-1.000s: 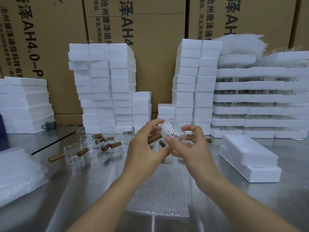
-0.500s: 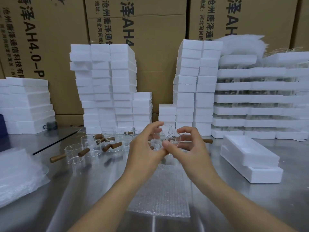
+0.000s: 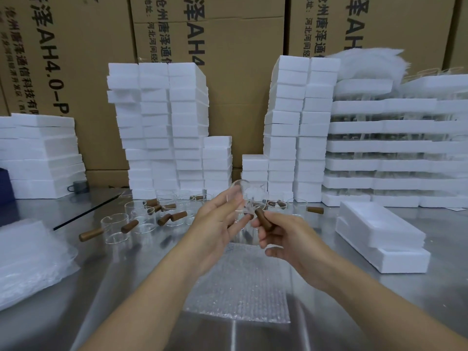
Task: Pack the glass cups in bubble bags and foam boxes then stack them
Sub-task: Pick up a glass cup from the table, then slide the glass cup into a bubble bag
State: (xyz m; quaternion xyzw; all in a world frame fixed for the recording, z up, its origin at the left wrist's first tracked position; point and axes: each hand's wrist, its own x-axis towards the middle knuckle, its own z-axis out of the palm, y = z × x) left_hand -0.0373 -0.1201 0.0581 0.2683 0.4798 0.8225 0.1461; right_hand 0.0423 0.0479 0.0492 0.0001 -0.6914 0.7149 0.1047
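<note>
Glass cup (image 3: 243, 196), pinched by left hand (image 3: 217, 224) and gripped at wooden handle (image 3: 263, 221) by right hand (image 3: 286, 239), is held above bubble bag (image 3: 238, 282); breakage is risked if smooth glass slips

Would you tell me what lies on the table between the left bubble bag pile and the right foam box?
In the head view, a single flat bubble bag lies there on the table, beneath the left hand and right hand holding a glass cup.

Tall brown cardboard cartons (image 3: 240, 72) with black lettering stand behind the shiny metal table (image 3: 443, 249). A small grey object (image 3: 80, 186) sits near its back left.
</note>
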